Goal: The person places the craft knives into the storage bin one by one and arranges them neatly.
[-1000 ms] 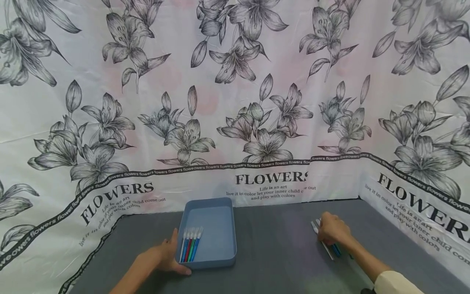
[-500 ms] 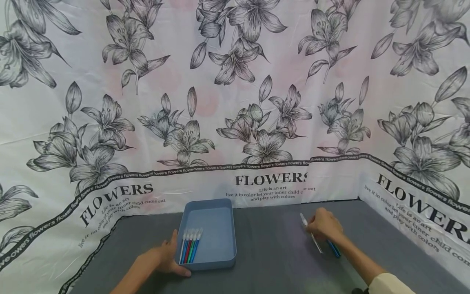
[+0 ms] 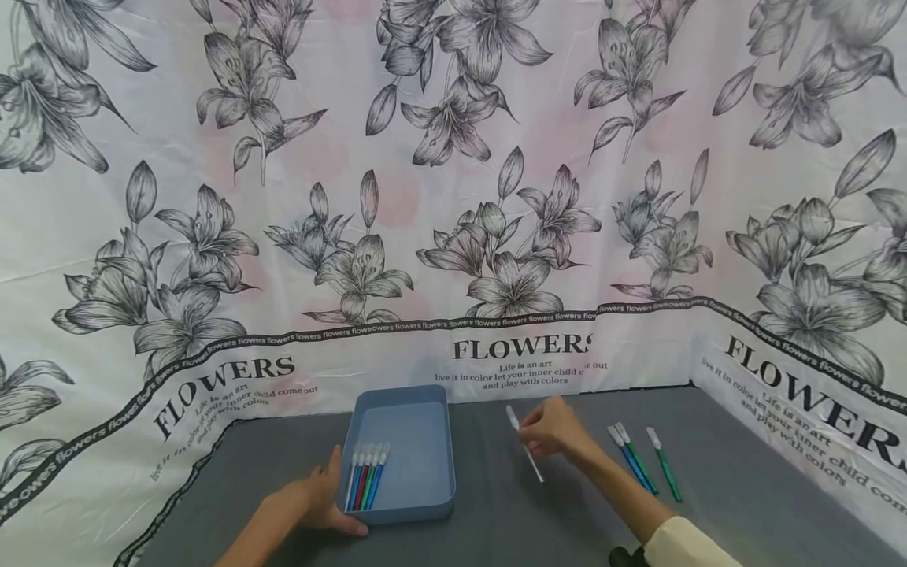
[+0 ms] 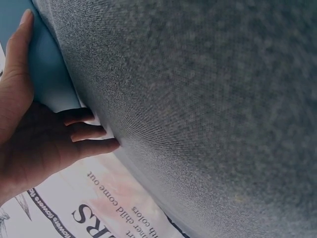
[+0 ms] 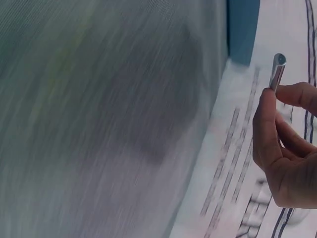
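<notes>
the pen (image 3: 525, 451) sits pinched in the right hand (image 3: 551, 430), thumb and fingers (image 5: 266, 130) curled round its shaft, its pale capped end poking up past the fingertips and its other end slanting down toward the table (image 3: 538, 512). it hangs clear of the table, between the blue tray (image 3: 441, 504) off to that hand's left and three more pens (image 3: 643, 461) lying on the grey cloth just to its right.

the grip looks light and near one end, so the pen could swing or slip out and roll across the cloth; the right wrist view is smeared with motion, which suggests a quick move that would make a slip likelier. if it came in at a slant it could land across the five pens (image 3: 367, 476) lined up along the tray's left side and knock that row askew, or catch the near wall and drop outside.

the left hand (image 3: 320, 498) rests against the tray's near left corner, thumb up along the wall and fingers curled under its edge on the table, which should stop the tray sliding; a nudge from that hand could shift it instead.

the backdrop (image 3: 453, 197) of printed lilies reads "FLOWERS", with "life is an art, live it in color let your inner child come out and play with colors" beneath, and a black band repeating "flowers".
</notes>
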Demonstrator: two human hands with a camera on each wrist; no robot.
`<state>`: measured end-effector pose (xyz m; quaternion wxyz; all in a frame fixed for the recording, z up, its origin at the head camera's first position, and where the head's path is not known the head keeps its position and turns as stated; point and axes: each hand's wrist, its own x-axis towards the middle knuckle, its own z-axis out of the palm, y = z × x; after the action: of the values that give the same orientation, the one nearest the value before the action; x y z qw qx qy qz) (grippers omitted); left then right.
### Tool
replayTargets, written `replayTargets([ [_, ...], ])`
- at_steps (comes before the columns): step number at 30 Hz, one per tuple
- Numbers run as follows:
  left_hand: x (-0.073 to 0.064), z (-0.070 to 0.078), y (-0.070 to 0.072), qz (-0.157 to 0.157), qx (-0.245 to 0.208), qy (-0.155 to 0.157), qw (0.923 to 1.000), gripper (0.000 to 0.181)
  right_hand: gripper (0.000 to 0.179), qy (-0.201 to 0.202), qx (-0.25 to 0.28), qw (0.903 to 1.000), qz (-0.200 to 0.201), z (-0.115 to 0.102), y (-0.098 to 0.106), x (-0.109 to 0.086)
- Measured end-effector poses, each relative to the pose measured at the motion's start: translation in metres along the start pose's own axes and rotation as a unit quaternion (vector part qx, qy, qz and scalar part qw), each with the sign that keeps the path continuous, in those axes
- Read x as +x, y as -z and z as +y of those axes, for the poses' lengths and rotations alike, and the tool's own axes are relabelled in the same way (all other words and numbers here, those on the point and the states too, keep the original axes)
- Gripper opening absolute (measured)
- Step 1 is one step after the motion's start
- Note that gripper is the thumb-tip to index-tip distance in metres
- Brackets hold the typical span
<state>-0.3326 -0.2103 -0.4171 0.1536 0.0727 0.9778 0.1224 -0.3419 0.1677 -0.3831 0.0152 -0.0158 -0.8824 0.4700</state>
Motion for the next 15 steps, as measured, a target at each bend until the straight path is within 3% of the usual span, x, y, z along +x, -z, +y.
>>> replayTargets([
  [7,0.001,0.001,0.000,-0.004,0.003,0.006,1.0000,0.139,0.009,0.052,0.047,0.9966,-0.042,-0.026,-0.046,-0.002],
  [15,0.002,-0.004,-0.001,-0.002,-0.004,0.004,1.0000,0.141,0.006,0.125,0.055,0.9887,-0.061,-0.057,-0.099,-0.005],
])
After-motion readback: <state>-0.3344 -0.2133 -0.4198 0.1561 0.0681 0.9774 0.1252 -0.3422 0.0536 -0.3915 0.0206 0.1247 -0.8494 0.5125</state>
